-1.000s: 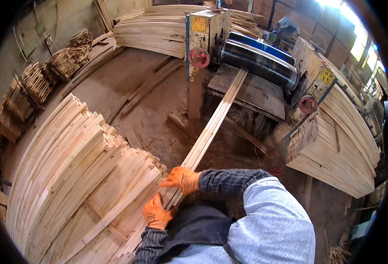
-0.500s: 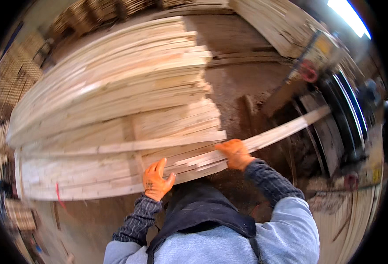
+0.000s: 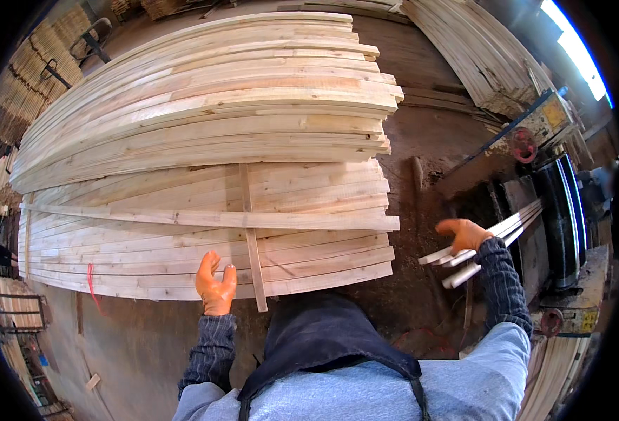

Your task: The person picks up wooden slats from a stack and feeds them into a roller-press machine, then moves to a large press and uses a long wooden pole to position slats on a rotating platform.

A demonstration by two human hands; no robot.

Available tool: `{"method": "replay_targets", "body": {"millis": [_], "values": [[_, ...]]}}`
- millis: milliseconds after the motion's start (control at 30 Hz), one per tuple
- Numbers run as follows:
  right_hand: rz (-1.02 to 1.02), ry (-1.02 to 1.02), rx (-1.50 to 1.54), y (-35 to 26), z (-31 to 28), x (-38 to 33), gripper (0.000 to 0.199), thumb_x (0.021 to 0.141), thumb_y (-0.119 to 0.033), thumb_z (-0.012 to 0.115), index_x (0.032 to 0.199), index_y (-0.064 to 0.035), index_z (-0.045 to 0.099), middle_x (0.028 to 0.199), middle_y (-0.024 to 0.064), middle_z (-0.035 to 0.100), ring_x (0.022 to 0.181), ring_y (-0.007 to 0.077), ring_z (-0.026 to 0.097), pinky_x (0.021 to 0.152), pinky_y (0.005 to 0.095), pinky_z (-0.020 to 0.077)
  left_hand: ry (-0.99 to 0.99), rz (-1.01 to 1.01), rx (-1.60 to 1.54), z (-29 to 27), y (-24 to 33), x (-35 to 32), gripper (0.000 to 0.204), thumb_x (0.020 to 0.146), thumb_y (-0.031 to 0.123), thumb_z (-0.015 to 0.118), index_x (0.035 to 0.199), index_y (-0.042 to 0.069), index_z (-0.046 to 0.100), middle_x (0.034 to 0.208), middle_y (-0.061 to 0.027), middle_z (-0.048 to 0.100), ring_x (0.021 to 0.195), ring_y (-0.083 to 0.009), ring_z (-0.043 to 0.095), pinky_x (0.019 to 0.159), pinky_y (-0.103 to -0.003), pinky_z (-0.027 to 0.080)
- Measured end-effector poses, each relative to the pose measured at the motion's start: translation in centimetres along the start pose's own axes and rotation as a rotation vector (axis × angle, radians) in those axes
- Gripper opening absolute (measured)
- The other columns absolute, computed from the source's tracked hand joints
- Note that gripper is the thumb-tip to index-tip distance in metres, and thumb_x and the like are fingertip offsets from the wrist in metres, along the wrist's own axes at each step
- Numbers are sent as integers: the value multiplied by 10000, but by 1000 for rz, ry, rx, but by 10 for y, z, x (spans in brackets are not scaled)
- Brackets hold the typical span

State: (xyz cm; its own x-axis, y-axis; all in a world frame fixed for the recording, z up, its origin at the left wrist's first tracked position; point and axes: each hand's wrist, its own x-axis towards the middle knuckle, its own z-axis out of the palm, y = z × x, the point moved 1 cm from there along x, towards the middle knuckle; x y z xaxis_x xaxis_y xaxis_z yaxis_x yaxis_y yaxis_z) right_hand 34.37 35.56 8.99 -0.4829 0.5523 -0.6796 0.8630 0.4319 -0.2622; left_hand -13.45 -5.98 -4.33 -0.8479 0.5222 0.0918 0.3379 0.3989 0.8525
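Observation:
My left hand [image 3: 216,284], in an orange glove, is held open at the front edge of a low layer of pale boards [image 3: 148,263], its fingers up and nothing in it. On the right, my right hand [image 3: 466,235], gloved alike, is at the near ends of several narrow wooden strips [image 3: 511,224]. Its fingers point left and stand apart from the thumb, which is close to the strips; whether it touches them is hard to tell. The strips' far ends reach a machine with a dark, shiny roller [image 3: 561,221]. A crosswise wooden slat [image 3: 254,259] lies over the boards near my left hand.
Behind the low layer rises a taller stack of boards [image 3: 218,91]. One loose long board [image 3: 288,219] lies slantwise on the layer. Red handwheels [image 3: 523,144] sit on the machine's frame. More lumber [image 3: 464,49] is piled at the far right. A red cord [image 3: 93,284] hangs at the left.
My right hand and the strips have moved right, to the machine, and the strips have fanned apart. The right fingers have opened off them. My left hand has shifted slightly left, still open.

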Motion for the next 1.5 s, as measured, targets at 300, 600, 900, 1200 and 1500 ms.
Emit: {"method": "replay_targets", "body": {"millis": [300,600,900,1200,1500], "values": [[-176,563,1705,-86,-12,238,936,949,-638,675,1664,-166,297,1728,139,245,1575,396,228,1274,518,209,-200,95,-149,4,27,53,596,862,44,752,1401,-96,538,1333,-274,646,1219,-342,676,1059,-436,543],[-380,562,1772,-145,12,282,849,981,-646,513,1628,-146,287,1696,160,297,1514,394,332,1269,605,214,-86,-47,-221,-59,-31,80,581,919,10,727,1452,-50,503,1371,-202,619,1272,-298,629,1051,-405,544],[-383,496,2175,-147,86,200,785,957,-694,458,1585,-223,466,1670,58,408,1542,290,333,1200,608,259,138,-586,-789,-50,41,225,676,943,445,763,1438,65,503,1332,-96,598,1176,-273,632,1040,-418,484],[-403,1141,1040,-176,7,112,496,1050,-219,598,1489,-5,513,1442,99,618,1295,251,606,1114,408,477,460,-598,-507,-32,19,256,1139,709,565,927,1426,-130,380,1405,-254,527,1258,-288,541,1086,-399,445],[-476,464,-291,-399,0,142,703,672,-328,884,1281,-52,666,1084,236,749,1037,393,720,953,441,564,545,-551,-941,1,-44,283,1257,673,445,981,1577,2,228,1388,-180,530,1195,-250,572,1042,-412,486]]}}
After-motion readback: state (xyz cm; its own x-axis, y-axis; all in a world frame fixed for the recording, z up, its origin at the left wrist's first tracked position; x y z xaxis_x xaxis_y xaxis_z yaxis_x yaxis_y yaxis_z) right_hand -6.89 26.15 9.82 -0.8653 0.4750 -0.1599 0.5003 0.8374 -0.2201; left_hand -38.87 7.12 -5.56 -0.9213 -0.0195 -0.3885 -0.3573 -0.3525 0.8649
